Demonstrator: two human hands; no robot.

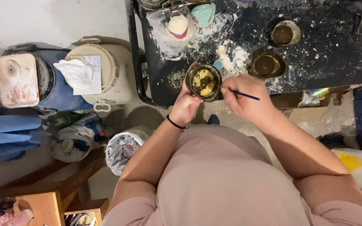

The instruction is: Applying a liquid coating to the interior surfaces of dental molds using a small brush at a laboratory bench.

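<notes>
black worktable (340,50) edge; brush (244,95) tip hidden behind right hand (248,98), left hand (185,106) under cup (204,82)

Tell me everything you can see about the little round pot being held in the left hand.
The pot is small, round and dark olive-brown, seemingly rubbery or metal. Inside it shows patchy yellow with dark spots. The left hand cups it from below, opening tilted upward, at the black table's edge. The right hand holds a thin blue brush pointing into it.

Two round moulds (275,50) crowd bench (336,50) ahead.
</notes>
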